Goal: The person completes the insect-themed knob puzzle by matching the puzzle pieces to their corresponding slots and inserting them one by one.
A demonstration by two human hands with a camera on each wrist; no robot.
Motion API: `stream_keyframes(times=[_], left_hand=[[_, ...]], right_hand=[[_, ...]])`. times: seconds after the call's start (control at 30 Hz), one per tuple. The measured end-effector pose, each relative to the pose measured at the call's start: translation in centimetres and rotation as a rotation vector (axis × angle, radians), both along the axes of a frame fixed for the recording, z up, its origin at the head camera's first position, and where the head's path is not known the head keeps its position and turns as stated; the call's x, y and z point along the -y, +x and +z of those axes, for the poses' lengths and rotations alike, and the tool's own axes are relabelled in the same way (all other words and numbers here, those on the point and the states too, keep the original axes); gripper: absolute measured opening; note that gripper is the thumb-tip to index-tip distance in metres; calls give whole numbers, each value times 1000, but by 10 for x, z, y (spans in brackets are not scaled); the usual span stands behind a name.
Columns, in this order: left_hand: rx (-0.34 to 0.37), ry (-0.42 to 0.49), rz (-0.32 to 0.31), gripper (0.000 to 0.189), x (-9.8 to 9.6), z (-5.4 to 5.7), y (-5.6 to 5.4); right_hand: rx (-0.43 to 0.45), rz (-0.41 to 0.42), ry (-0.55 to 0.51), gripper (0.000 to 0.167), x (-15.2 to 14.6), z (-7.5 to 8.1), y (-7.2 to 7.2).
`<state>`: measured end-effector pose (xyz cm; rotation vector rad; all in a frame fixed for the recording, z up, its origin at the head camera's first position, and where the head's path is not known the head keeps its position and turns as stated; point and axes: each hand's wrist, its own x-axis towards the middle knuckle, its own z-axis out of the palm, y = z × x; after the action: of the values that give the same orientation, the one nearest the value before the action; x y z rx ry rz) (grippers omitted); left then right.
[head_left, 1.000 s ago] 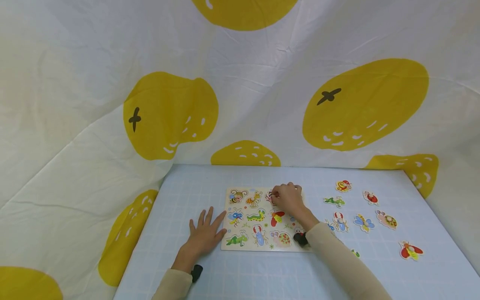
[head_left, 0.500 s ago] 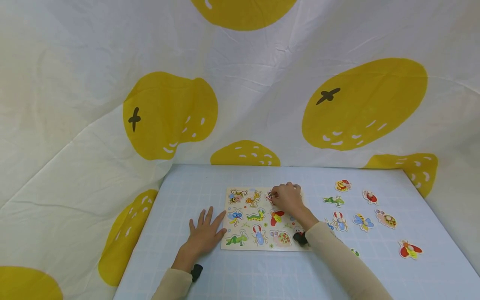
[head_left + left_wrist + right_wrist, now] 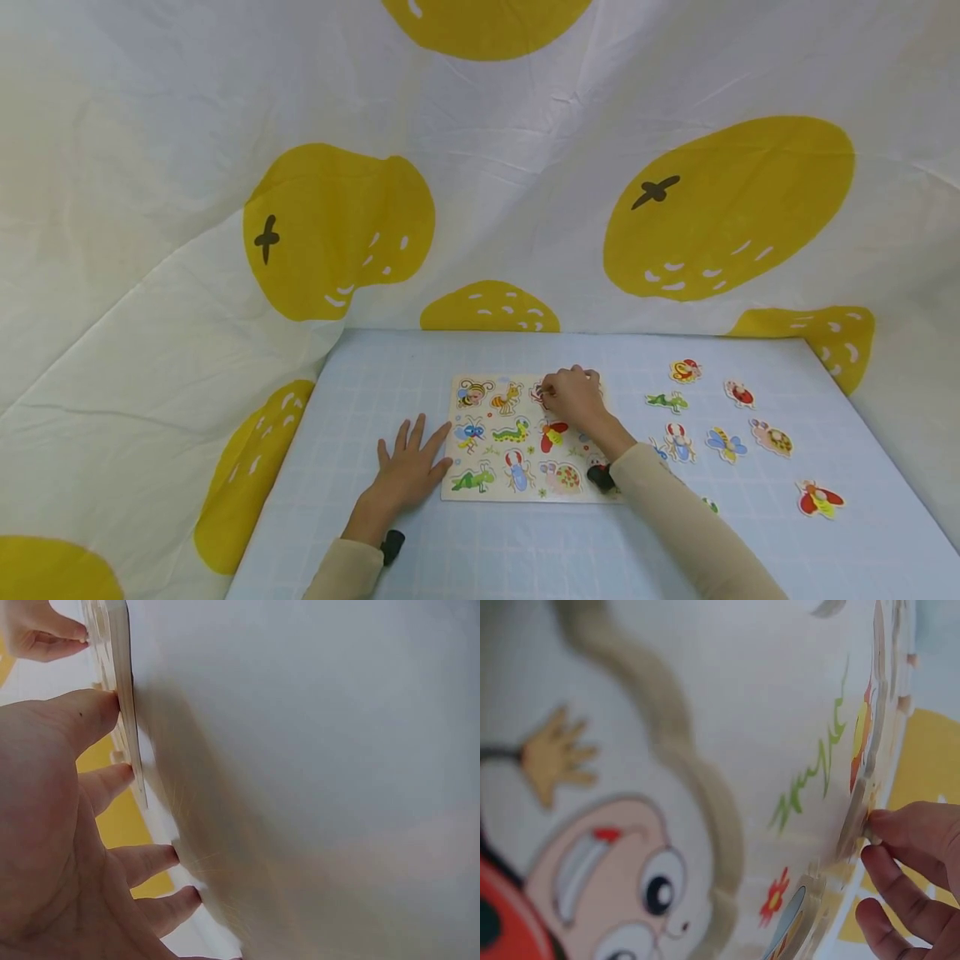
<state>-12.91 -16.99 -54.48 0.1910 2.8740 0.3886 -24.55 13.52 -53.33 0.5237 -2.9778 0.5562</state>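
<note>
A wooden insect puzzle board (image 3: 491,454) lies flat on the light blue table, with recesses and printed bugs in rows. My right hand (image 3: 577,400) is over its top row. Thumb and forefinger pinch the small knob (image 3: 868,831) of a puzzle piece, clearest in the right wrist view. Dark red legs of a spider-like piece (image 3: 537,395) show beside these fingertips; the rest is hidden. My left hand (image 3: 407,479) lies spread on the table, its thumb and forefinger touching the board's left edge, as the left wrist view also shows.
Right of the board lie loose knobbed pieces: a butterfly (image 3: 686,370), a grasshopper (image 3: 666,402), a ladybug (image 3: 740,394), a stag beetle (image 3: 680,442), a snail (image 3: 772,438) and others. My right sleeve (image 3: 682,517) partly covers some. A lemon-print cloth (image 3: 517,208) hangs behind the table.
</note>
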Motion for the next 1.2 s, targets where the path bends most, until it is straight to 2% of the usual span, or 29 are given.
stream_keyframes(times=[0.3,0.53,0.7,1.2], left_hand=[[-11,0,-1,63,0,-1,0],[-2,4,-1,62,-1,3,2],[-11,10,-4,62,-1,4,2],[-23,2,-6,62,-1,-1,1]], right_hand=[[25,-30,0,12,-1,3,3],[23,-31,-93,18,-7,21,15],[-14,-31,-121,16,-15,36,23],[-66,-72,-193,18,-45,58,40]])
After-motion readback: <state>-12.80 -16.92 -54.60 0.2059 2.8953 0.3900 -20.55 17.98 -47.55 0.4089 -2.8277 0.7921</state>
